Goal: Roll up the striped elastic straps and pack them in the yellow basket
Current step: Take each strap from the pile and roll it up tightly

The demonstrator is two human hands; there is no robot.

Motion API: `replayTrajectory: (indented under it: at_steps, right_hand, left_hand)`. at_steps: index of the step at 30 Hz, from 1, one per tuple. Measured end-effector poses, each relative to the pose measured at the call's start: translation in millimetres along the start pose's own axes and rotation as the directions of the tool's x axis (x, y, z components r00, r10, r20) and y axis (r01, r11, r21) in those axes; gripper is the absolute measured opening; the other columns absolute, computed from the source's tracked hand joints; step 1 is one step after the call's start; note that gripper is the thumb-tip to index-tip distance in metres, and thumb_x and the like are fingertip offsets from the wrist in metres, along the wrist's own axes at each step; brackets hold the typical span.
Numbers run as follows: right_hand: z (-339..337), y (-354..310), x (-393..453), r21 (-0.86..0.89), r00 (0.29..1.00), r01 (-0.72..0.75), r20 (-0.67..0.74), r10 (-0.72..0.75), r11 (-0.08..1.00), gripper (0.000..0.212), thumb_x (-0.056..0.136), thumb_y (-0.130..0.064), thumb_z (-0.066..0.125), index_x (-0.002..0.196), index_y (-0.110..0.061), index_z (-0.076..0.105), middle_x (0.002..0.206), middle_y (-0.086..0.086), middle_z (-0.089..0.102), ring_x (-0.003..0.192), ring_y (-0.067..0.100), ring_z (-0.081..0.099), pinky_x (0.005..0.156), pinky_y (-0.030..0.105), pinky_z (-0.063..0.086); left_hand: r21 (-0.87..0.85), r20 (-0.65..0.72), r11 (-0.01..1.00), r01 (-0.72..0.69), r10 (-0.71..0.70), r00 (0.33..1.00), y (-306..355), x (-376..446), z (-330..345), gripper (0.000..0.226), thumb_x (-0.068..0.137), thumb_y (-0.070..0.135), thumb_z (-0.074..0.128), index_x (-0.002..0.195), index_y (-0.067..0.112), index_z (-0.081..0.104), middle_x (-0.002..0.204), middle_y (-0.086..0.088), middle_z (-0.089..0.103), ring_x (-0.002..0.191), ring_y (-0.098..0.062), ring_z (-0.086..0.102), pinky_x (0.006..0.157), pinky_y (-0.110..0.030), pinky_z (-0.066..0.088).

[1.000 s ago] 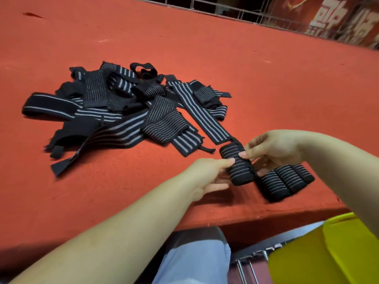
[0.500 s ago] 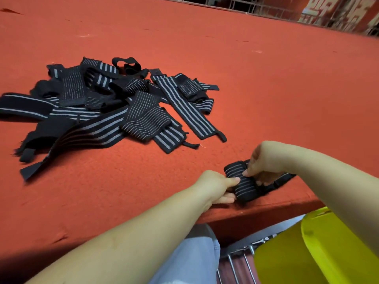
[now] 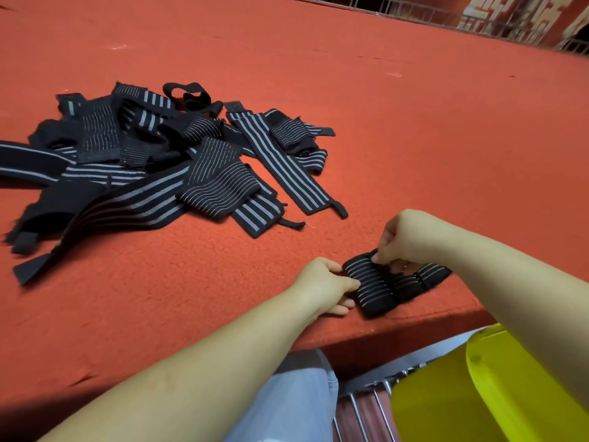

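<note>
Both grips on black, grey-striped rolled strap (image 3: 369, 287)

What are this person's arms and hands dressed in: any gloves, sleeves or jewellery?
Nothing shows on them: the left hand and right hand are bare, without gloves, and both forearms are uncovered with no sleeve, watch or bracelet in view. Any ring is too small to tell.

Unrolled straps (image 3: 165, 167) lie left of and behind the rolls (image 3: 395, 282)
</note>
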State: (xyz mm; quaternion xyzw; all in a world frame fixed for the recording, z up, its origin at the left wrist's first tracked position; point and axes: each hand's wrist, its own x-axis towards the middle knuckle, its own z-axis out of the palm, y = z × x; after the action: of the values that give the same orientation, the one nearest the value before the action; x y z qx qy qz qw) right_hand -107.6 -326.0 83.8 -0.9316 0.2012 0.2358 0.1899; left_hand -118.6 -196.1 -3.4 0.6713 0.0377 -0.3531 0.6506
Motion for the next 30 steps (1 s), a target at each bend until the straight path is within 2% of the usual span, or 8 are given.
replayTrajectory:
  at_steps: [5, 9, 18, 21, 25, 26, 28, 30]
  right_hand:
    - [0, -19, 4, 0.051, 0.993, 0.091, -0.073, -0.088, 0.995, 0.015, 0.088, -0.012, 0.065, 0.078, -0.006, 0.056, 0.06, 0.007, 0.06, 0.055, 0.018, 0.058, 0.054, 0.024, 0.052]
    - [12, -45, 12, 0.13, 0.986, 0.161, -0.071, -0.152, 0.978, 0.013, 0.088, -0.008, 0.065, 0.082, -0.005, 0.053, 0.067, 0.011, 0.062, 0.061, 0.023, 0.061, 0.053, 0.026, 0.053]
    - [60, -131, 35, 0.348, 0.946, 0.311, -0.026, -0.323, 0.884, 0.011, 0.086, -0.005, 0.065, 0.081, -0.01, 0.056, 0.075, 0.008, 0.061, 0.059, 0.018, 0.06, 0.056, 0.027, 0.054]
    - [77, -158, 44, 0.522, 0.949, 0.266, 0.007, -0.316, 0.81, 0.013, 0.086, -0.006, 0.066, 0.096, -0.006, 0.059, 0.079, 0.011, 0.06, 0.067, 0.02, 0.061, 0.061, 0.031, 0.055]
    - [92, -181, 59, 0.699, 0.966, 0.171, 0.02, -0.259, 0.695, 0.049, 0.089, -0.01, 0.065, 0.132, -0.001, 0.043, 0.092, 0.009, 0.06, 0.075, 0.018, 0.063, 0.057, 0.029, 0.055]
    - [94, -184, 63, 0.747, 0.971, 0.145, 0.02, -0.24, 0.648, 0.046, 0.09, -0.01, 0.063, 0.13, -0.001, 0.042, 0.096, 0.01, 0.06, 0.079, 0.02, 0.064, 0.053, 0.026, 0.054]
    - [94, -188, 74, 0.818, 0.985, 0.082, 0.022, -0.174, 0.569, 0.025, 0.09, -0.01, 0.062, 0.111, -0.005, 0.05, 0.107, 0.016, 0.062, 0.085, 0.023, 0.064, 0.047, 0.022, 0.054]
    - [94, -189, 84, 0.842, 0.993, 0.027, 0.038, -0.108, 0.539, 0.014, 0.09, -0.013, 0.063, 0.098, -0.005, 0.055, 0.109, 0.017, 0.063, 0.082, 0.022, 0.064, 0.043, 0.02, 0.053]
  left_hand:
    - [-0.011, -0.066, 0.999, -0.035, 0.034, 0.997, 7, -3, -25, 0.031, 0.089, 0.012, 0.061, 0.117, 0.009, 0.047, 0.094, -0.01, 0.062, 0.064, -0.013, 0.063, 0.057, -0.022, 0.055]
    - [-0.08, -0.15, 0.994, -0.073, 0.06, 0.987, 15, -8, -57, 0.024, 0.091, 0.011, 0.058, 0.114, 0.009, 0.05, 0.088, -0.005, 0.06, 0.068, -0.013, 0.064, 0.058, -0.022, 0.056]
    - [-0.333, -0.477, 0.924, -0.185, 0.004, 0.879, 24, -11, -153, 0.044, 0.091, 0.009, 0.057, 0.133, 0.007, 0.044, 0.095, -0.003, 0.056, 0.085, -0.02, 0.062, 0.076, -0.03, 0.054]
    - [-0.426, -0.484, 0.887, -0.177, -0.058, 0.873, 23, -10, -177, 0.037, 0.093, 0.011, 0.053, 0.129, 0.003, 0.047, 0.121, -0.014, 0.054, 0.096, -0.025, 0.06, 0.077, -0.031, 0.051]
    - [-0.487, -0.456, 0.856, -0.175, -0.078, 0.887, 24, 1, -191, 0.036, 0.096, 0.012, 0.047, 0.131, 0.001, 0.048, 0.135, -0.019, 0.049, 0.113, -0.029, 0.055, 0.085, -0.033, 0.046]
    - [-0.497, -0.454, 0.849, -0.179, -0.079, 0.887, 27, 6, -193, 0.036, 0.096, 0.012, 0.048, 0.131, 0.001, 0.048, 0.135, -0.019, 0.049, 0.113, -0.029, 0.056, 0.085, -0.033, 0.046]
    - [-0.516, -0.439, 0.839, -0.173, -0.086, 0.894, 35, 16, -196, 0.038, 0.095, 0.015, 0.052, 0.13, 0.001, 0.048, 0.133, -0.02, 0.05, 0.11, -0.03, 0.058, 0.081, -0.032, 0.048]
    - [-0.527, -0.414, 0.836, -0.154, -0.095, 0.905, 43, 26, -198, 0.041, 0.094, 0.018, 0.055, 0.131, 0.002, 0.047, 0.133, -0.019, 0.051, 0.096, -0.026, 0.061, 0.072, -0.029, 0.051]
